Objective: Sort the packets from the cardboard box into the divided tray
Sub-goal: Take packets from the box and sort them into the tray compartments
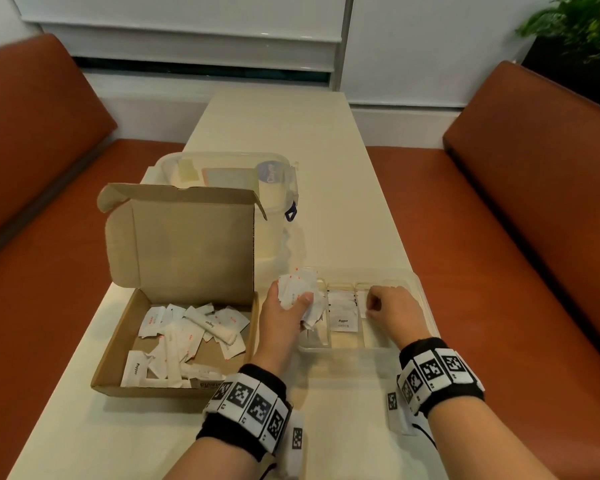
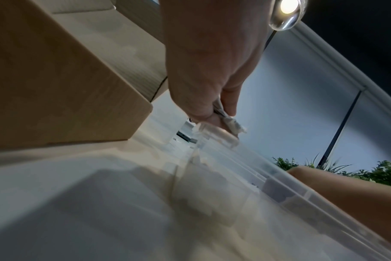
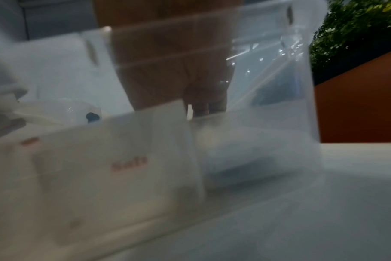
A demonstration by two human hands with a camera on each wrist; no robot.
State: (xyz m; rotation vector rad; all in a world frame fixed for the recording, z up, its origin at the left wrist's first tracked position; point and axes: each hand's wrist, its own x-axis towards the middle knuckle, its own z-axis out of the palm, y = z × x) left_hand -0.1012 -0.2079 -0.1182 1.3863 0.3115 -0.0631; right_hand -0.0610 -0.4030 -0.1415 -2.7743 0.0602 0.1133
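On the desk (image 1: 326,168), head view: divided tray (image 1: 426,299) just right of open cardboard box (image 1: 118,358), loose packets (image 1: 191,336) inside box. Left hand (image 1: 281,317) at tray's left end, grip clamped on bunch of packets (image 1: 300,292). Right hand (image 1: 393,308) curled inside tray, right of Pepper packet (image 1: 341,311).

Left wrist view: fingers (image 2: 229,104) pinching crumpled packets above tray rim.

Right wrist view: blurred; Salt packet (image 3: 129,166) behind tray wall; right grip impossible to tell.

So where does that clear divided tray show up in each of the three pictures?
Head: divided tray lower right of centre, under both hands.
Left wrist: its clear rim runs diagonally to the lower right.
Right wrist: its walls fill most of the frame.
Shared landmark: the green plant.
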